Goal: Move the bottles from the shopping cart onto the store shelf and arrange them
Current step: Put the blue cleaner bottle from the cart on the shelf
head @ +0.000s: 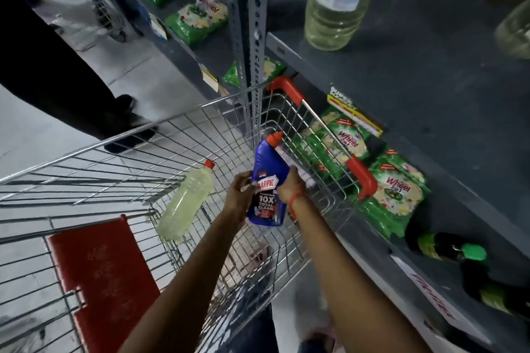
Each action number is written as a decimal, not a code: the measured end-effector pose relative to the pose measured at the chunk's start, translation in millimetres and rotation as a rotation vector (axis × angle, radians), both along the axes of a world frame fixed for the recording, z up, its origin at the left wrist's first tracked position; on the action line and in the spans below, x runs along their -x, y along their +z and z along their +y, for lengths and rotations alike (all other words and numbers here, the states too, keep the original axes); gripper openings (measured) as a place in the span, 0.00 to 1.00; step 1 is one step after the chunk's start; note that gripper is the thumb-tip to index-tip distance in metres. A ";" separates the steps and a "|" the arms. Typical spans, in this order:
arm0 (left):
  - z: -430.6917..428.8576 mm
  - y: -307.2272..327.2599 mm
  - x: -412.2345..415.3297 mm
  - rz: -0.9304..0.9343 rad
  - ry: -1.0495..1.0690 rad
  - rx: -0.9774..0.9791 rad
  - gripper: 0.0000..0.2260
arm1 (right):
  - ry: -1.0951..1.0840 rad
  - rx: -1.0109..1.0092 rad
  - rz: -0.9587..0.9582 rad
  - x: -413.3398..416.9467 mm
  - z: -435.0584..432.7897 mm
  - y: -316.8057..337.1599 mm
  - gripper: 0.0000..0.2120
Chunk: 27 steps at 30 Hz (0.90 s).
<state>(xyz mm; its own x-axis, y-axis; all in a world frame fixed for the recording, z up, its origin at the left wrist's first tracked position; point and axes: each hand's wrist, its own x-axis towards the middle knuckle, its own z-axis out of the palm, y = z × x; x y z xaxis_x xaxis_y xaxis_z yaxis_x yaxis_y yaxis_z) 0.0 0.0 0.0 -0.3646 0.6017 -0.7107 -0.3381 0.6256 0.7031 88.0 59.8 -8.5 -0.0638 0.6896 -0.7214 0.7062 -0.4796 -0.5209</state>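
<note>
Step in hand: lifting a bottle out. Both hands, left hand [239, 192] and right hand [289, 189], are clasped around the blue bottle [268, 180] above the shopping cart [137, 175]. A pale bottle [186, 203] lies inside the cart. Next move: carry the blue bottle rightward from the cart to the store shelf [415, 89].

I stand on a pale grey tiled floor [34, 129] that throws back a dull sheen. A grey perforated steel upright [256, 46] rises ahead of me. Green detergent packs [397, 195] lie along the front edge of the lower rack at my right. Someone's dark trouser leg [54, 71] crosses the aisle at my left.
</note>
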 end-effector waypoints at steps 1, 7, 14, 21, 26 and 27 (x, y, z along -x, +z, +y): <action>-4.6 12.5 -1.2 0.006 0.009 -0.019 0.12 | -0.011 -0.053 0.040 -9.3 -2.1 6.6 0.21; -34.7 121.5 -61.0 0.062 -0.008 -0.326 0.10 | -0.003 -0.499 0.273 -87.2 -30.6 116.2 0.31; -78.4 222.5 -189.6 0.193 -0.127 -0.718 0.11 | -0.214 -0.670 0.551 -236.3 -90.0 225.2 0.20; -92.0 251.4 -332.9 0.166 -0.427 -0.911 0.13 | -0.443 -0.782 0.669 -409.8 -152.0 269.5 0.14; -77.9 242.7 -434.1 0.163 -0.704 -0.964 0.13 | -0.637 -0.783 0.610 -518.6 -171.3 259.5 0.16; -72.3 236.8 -450.7 0.186 -0.748 -0.968 0.14 | -0.656 -0.782 0.595 -535.7 -171.8 254.7 0.15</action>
